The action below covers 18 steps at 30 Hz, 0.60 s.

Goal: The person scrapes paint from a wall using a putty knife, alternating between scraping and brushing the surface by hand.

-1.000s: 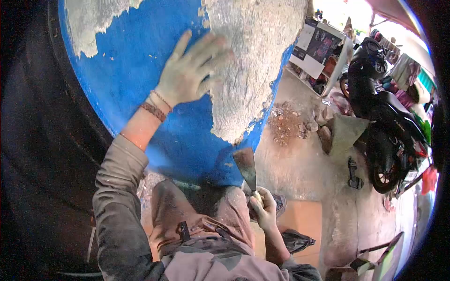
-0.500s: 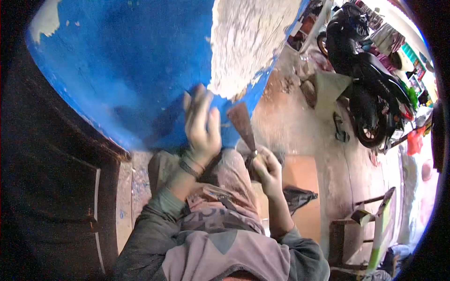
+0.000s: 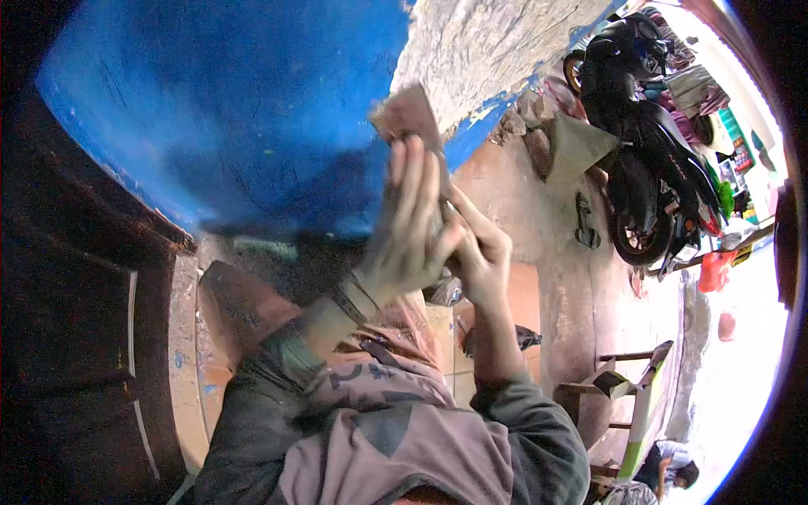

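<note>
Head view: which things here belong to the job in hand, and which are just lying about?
Part of the job:
- scraper, its handle in the right hand
- left hand, blurred, fingers over the scraper
- blue wall with its bare pale patch

Just about the place:
- motorbike
- sandal
- red bag

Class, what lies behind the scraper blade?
Blue paint and a pale bare patch show around the scraper blade. The surface directly behind it is covered, and the left hand hides some of the blade.
</note>
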Available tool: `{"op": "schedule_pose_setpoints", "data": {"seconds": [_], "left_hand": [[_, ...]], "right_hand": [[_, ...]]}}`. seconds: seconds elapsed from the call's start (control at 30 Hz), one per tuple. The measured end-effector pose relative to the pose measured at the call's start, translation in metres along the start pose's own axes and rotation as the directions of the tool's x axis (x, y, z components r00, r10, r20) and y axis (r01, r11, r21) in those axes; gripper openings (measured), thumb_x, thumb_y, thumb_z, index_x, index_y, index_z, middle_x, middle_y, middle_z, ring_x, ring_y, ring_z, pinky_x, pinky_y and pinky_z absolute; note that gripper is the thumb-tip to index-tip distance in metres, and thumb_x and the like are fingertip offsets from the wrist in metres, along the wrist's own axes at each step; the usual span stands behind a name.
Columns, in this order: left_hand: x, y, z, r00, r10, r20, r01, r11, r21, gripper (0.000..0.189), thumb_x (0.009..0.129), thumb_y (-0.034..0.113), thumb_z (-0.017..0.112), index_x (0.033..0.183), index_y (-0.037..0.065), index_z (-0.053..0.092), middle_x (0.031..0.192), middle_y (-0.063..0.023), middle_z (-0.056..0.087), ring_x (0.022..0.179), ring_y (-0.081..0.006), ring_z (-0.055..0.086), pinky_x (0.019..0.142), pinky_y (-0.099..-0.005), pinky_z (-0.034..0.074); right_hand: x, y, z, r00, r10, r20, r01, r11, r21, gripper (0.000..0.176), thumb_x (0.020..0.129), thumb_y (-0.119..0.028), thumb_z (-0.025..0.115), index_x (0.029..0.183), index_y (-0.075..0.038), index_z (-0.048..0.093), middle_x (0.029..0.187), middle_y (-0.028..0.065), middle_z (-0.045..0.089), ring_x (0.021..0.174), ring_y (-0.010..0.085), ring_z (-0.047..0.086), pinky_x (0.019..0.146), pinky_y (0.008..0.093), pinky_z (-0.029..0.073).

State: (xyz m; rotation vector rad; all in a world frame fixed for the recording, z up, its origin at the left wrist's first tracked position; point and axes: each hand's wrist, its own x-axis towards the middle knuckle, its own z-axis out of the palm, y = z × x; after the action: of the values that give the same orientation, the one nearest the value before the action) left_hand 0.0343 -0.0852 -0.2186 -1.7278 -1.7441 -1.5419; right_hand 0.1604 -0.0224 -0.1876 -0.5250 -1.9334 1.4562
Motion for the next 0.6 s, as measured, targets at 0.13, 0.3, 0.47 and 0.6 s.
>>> {"op": "schedule_pose_setpoints", "data": {"seconds": [0.13,0.3,0.47,0.6], "left_hand": [[0.003,-0.009,-0.030,0.997,0.047,0.061,-0.049,0.998,0.031,0.069,0.092,0.037,0.048,0.140,-0.010,0.028,0.149,-0.0295,0.018,0.139,-0.0459,0.017,0.113,-0.0510,0.015],[-0.034,-0.066,-0.091,0.987,-0.008,0.158,-0.028,0.974,0.225,0.030,0.089,0.022,0.059,0.112,0.004,0.064,0.106,-0.0180,0.066,0.098,-0.0343,0.064,0.087,-0.0396,0.050],[-0.152,-0.211,-0.220,0.772,-0.586,0.246,0.231,0.620,0.750,0.030,0.092,0.033,0.053,0.099,0.009,0.068,0.088,-0.0143,0.068,0.076,-0.0310,0.066,0.070,-0.0399,0.053],[-0.268,-0.215,-0.271,0.282,-0.738,0.612,-0.020,0.634,0.773,0.034,0.084,0.035,0.059,0.093,0.004,0.070,0.078,-0.0168,0.067,0.068,-0.0299,0.067,0.066,-0.0457,0.052]], "right_hand": [[-0.001,-0.003,0.014,0.992,-0.118,-0.054,0.120,0.992,0.030,0.036,0.094,-0.009,0.054,0.128,0.002,0.054,0.083,-0.0041,0.059,0.061,0.0015,0.046,0.054,0.0180,0.037],[-0.034,-0.012,-0.013,0.978,0.157,-0.136,-0.131,0.974,0.185,0.037,0.094,-0.020,0.058,0.125,0.001,0.056,0.065,-0.0094,0.048,0.052,-0.0007,0.036,0.046,0.0169,0.024],[-0.044,0.018,0.017,0.995,0.091,-0.029,-0.087,0.990,0.109,0.041,0.098,-0.015,0.047,0.130,0.011,0.045,0.057,-0.0065,0.038,0.043,-0.0002,0.028,0.038,0.0168,0.020],[-0.044,0.016,0.033,0.990,0.138,0.003,-0.137,0.980,0.145,0.040,0.096,-0.012,0.050,0.130,0.009,0.046,0.060,-0.0057,0.043,0.045,-0.0007,0.031,0.039,0.0165,0.021]]}}
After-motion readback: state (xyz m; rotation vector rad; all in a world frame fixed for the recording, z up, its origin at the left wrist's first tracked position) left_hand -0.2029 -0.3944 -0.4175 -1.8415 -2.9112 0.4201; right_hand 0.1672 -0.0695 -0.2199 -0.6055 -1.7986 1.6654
